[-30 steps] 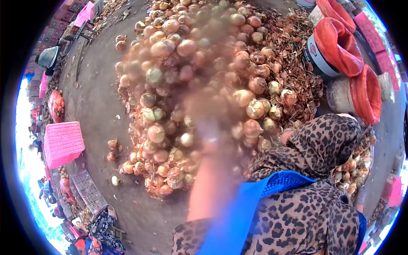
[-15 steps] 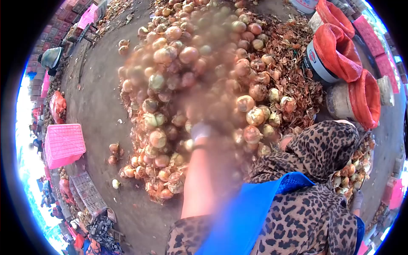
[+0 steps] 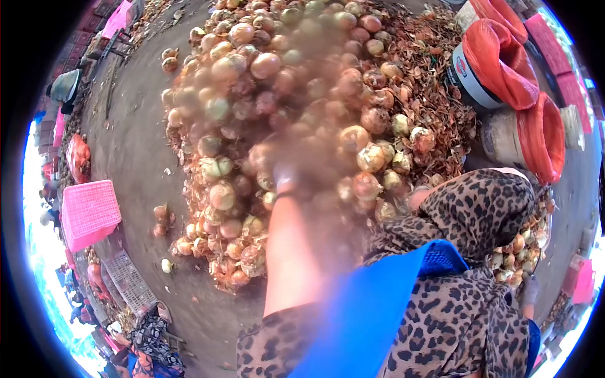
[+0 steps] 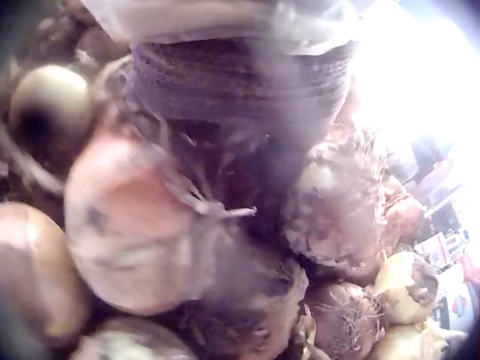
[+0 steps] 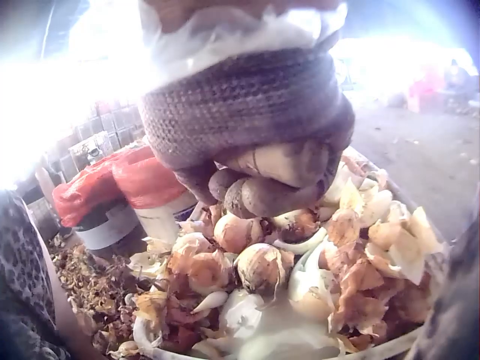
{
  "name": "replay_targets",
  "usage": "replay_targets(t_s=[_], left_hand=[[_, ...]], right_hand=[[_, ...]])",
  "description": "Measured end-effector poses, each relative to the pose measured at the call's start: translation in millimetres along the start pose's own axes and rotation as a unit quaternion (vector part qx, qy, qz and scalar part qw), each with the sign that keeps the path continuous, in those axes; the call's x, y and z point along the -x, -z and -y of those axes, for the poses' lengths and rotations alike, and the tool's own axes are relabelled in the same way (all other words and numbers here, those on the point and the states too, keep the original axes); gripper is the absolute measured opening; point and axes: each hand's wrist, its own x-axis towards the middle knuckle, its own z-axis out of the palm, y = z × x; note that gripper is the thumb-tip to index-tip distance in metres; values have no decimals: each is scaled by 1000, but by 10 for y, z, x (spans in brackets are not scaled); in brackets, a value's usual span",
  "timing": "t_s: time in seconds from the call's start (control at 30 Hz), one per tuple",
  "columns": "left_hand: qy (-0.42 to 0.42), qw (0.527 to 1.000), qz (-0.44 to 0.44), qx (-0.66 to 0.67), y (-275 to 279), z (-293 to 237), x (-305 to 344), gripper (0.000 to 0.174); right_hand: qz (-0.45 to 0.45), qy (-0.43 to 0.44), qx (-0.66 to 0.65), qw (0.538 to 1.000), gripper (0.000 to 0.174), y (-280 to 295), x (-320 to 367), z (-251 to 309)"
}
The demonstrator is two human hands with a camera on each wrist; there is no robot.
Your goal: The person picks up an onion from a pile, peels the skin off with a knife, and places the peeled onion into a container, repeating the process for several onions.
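Note:
In the head view my left hand [image 3: 285, 175] reaches into a heap of onions [image 3: 222, 195], blurred by a smudge. The left wrist view shows the gloved left hand [image 4: 244, 90] over a large onion [image 4: 131, 225]; its fingers are lost in shadow, so any grip is hidden. At the right edge of the head view is my gloved right hand [image 3: 531, 290]. Its fingers are curled in the right wrist view, where the hand [image 5: 251, 135] is above a tub [image 5: 390, 346] of onions [image 5: 264, 268] and skins. A tan rounded shape shows among the fingers; I cannot tell what it is.
Red mesh bags [image 3: 501, 63] cover buckets [image 3: 501, 142] at the upper right, beside loose skins [image 3: 435, 94]. A pink crate [image 3: 91, 211] and a grey crate [image 3: 129, 280] stand left. A blue cloth [image 3: 384, 302] lies across the patterned clothing [image 3: 454, 315].
The left forearm has shifted left in the head view, its hand still at the heap. My right hand, not visible one second ago, now shows at the right edge.

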Motion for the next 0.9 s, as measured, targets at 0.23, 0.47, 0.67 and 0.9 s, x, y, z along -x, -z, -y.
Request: replay_targets(t_s=[0.23, 0.47, 0.67, 0.9], left_hand=[[14, 919, -134, 370, 1909, 1121, 480, 9], [162, 822, -262, 478, 2698, 2699, 1411, 47], [220, 814, -203, 498, 1911, 1946, 1703, 42], [131, 961, -16, 242, 1429, 687, 1409, 29]], right_hand=[[-4, -4, 26, 1000, 17, -23, -280, -108], [27, 46, 13, 998, 21, -95, -577, 47], [31, 79, 6, 996, 19, -247, -480, 45], [47, 113, 40, 992, 16, -283, -656, -241]])
